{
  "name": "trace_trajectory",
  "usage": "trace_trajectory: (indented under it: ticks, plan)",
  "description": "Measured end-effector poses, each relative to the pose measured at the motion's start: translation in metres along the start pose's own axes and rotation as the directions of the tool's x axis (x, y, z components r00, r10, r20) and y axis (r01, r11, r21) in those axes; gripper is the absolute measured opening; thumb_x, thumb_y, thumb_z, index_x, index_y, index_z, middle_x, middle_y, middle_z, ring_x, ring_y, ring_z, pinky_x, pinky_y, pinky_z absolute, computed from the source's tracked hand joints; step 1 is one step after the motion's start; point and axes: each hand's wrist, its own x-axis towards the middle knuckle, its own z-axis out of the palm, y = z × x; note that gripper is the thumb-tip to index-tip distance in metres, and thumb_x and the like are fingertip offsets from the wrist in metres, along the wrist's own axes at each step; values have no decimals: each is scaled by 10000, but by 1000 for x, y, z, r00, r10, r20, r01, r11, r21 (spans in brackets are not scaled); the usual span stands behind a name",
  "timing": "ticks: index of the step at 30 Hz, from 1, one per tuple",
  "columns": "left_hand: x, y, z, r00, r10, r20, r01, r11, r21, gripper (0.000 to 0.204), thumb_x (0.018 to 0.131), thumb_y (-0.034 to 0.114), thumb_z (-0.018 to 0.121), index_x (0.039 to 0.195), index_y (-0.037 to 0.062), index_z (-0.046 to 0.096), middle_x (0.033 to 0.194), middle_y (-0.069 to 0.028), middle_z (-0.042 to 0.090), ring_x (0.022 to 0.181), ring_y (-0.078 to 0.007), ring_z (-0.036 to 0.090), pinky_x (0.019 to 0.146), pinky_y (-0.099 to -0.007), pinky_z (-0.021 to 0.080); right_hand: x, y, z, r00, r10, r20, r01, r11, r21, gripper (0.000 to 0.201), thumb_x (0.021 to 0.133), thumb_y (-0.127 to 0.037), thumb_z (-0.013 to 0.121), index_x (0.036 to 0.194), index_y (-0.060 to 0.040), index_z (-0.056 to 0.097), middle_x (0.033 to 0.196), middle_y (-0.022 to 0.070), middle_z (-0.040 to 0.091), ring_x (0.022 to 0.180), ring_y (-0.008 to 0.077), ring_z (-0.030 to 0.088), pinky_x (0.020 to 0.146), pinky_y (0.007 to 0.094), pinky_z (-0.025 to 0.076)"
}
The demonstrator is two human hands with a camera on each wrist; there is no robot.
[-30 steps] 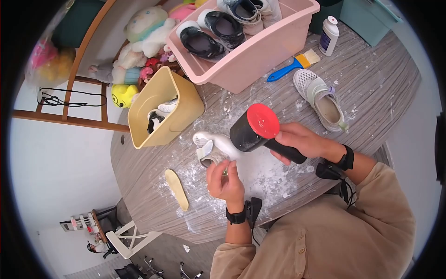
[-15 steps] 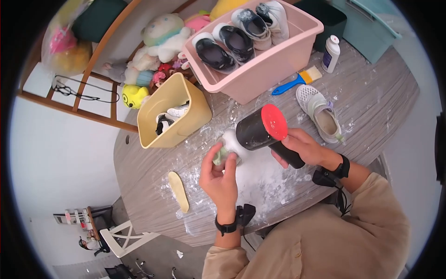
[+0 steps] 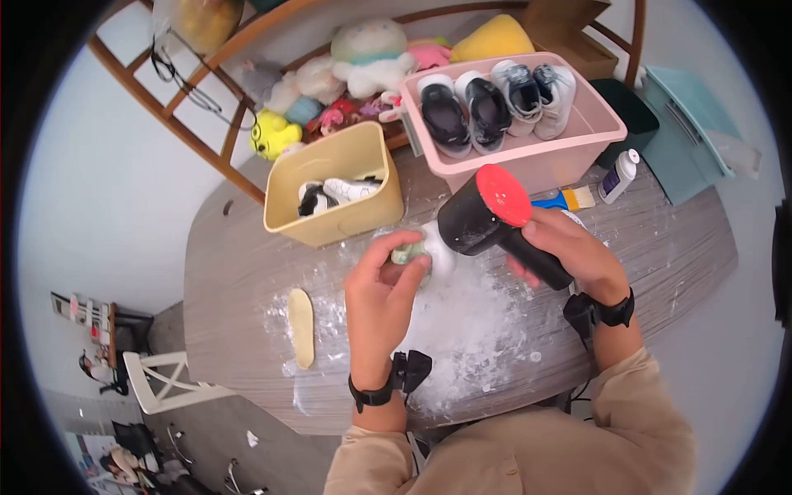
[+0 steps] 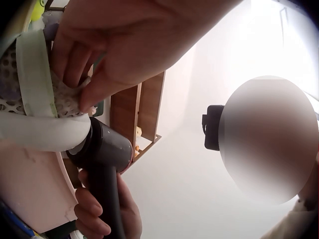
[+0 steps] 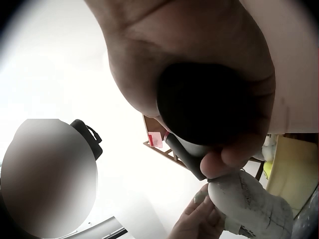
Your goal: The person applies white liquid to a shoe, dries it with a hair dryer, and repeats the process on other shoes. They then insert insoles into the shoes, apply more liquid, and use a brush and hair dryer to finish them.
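My left hand [image 3: 379,289] pinches the pale green heel of a light perforated shoe [image 4: 45,132] between thumb and fingers. Its thick white sole and a pale strap show in the left wrist view. In my right hand [image 3: 573,252] is the handle of a black pistol-shaped device [image 3: 470,219] with a round red back, much like a hair dryer. The device's front end is right at the white sole, and its tip is mostly hidden behind the shoe. Both are held over the white-smeared tabletop [image 3: 462,338].
A pink bin [image 3: 511,161] of shoes and a yellow bin [image 3: 346,223] with more shoes stand at the back. A blue brush [image 3: 569,200] and a white bottle [image 3: 619,177] lie behind my right hand. The insole [image 3: 301,330] is at left.
My left hand has turned the shoe, so its opening no longer faces up and its heel shows instead. The device stays close to the sole. The head view has swung round.
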Motion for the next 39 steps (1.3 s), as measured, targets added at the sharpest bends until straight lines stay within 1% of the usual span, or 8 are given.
trace_trajectory:
  ticks: [4, 7, 10, 13, 17, 20, 32, 39]
  plan:
    - [4, -5, -2, 1000, 16, 20, -19, 984, 177, 239, 785, 7, 668, 1021, 16, 630, 834, -122, 654, 665, -152, 649, 606, -265, 488, 6, 5, 3, 1000, -27, -6, 26, 987, -157, 349, 996, -282, 414, 1183, -3, 508, 712, 32, 552, 573, 81, 513, 522, 223, 418]
    - [9, -7, -5, 997, -55, 47, 41, 964, 263, 220, 796, 9, 649, 1015, 13, 626, 712, -30, 623, 661, -65, 585, 616, -221, 445, 11, 11, 8, 998, 52, -35, -59, 968, -245, 336, 994, -280, 419, 1124, 6, 538, 693, 19, 532, 543, 71, 476, 509, 221, 380]
    - [12, -17, -10, 999, -35, 29, 25, 953, 303, 224, 791, 18, 650, 1014, 10, 624, 641, -55, 617, 620, -75, 585, 594, -231, 444, 10, 10, 16, 997, 69, -40, -76, 968, -238, 326, 991, -282, 421, 1050, 11, 551, 661, 13, 517, 523, 69, 466, 500, 227, 371]
    - [11, -22, -9, 999, 38, 18, -42, 924, 381, 224, 789, 18, 651, 1012, 9, 626, 679, -91, 645, 607, -101, 609, 581, -241, 452, 17, 21, 16, 993, 86, -75, -99, 976, -194, 339, 992, -298, 416, 1037, 11, 549, 652, 13, 516, 520, 73, 468, 501, 228, 375]
    - [11, -25, -7, 996, 82, 17, -83, 933, 350, 215, 780, 17, 654, 994, 7, 635, 706, -116, 661, 623, -146, 656, 578, -252, 470, 21, 27, 19, 992, 42, -121, -61, 986, -155, 357, 995, -319, 405, 1033, 7, 546, 655, 17, 523, 519, 79, 473, 503, 231, 380]
    - [11, -27, -9, 996, 87, 26, -90, 918, 387, 207, 773, 17, 659, 978, 3, 641, 715, -134, 661, 634, -173, 675, 577, -261, 482, 21, 24, 18, 994, 74, -84, -94, 960, -262, 371, 995, -324, 401, 1060, 11, 548, 653, 23, 522, 520, 79, 474, 502, 230, 380]
    - [14, -34, -8, 982, 186, -23, -148, 844, 515, 174, 771, 32, 669, 942, 9, 650, 660, -157, 648, 605, -238, 667, 567, -293, 495, 23, 24, 28, 989, 101, -110, -135, 916, -378, 361, 991, -292, 413, 1108, 17, 560, 636, 19, 514, 519, 70, 471, 500, 228, 374]
    - [9, -25, -6, 986, 153, 63, -165, 894, 416, 181, 761, 27, 675, 941, 17, 655, 660, -150, 636, 593, -247, 644, 568, -301, 491, 32, 33, 26, 983, -4, -185, -48, 960, -277, 369, 994, -294, 409, 1126, 17, 558, 636, 12, 512, 515, 67, 469, 497, 227, 372]
